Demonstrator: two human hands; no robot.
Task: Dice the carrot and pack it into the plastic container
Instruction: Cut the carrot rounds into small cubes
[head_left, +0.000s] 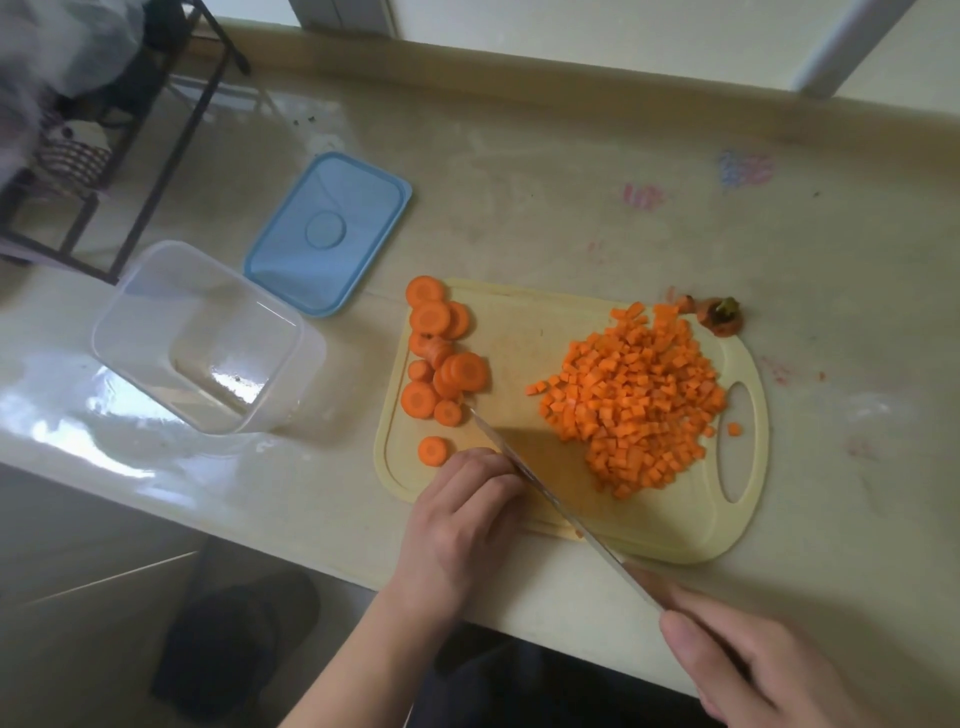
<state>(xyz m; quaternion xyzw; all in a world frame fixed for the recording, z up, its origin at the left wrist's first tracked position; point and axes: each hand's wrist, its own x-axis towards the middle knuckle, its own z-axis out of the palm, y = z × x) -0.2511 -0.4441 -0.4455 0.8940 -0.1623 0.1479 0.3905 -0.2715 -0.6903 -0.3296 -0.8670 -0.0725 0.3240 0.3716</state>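
Observation:
A pale yellow cutting board (519, 353) lies on the counter. Several round carrot slices (441, 358) sit at its left end, and a large heap of diced carrot (639, 395) covers its right half. My right hand (748, 670) grips the handle of a long knife (550, 499) whose tip reaches the slices. My left hand (462, 519) rests on the board's near edge beside the blade with curled fingers; what lies under them is hidden. One slice (434, 450) lies apart, just left of that hand. The clear plastic container (150, 291) stands to the left of the board.
The container's blue lid (327, 234) lies flat behind it. A cut carrot top (722, 314) sits at the board's far right corner. A black metal rack (156, 140) stands at the far left. The counter's front edge runs under my forearms.

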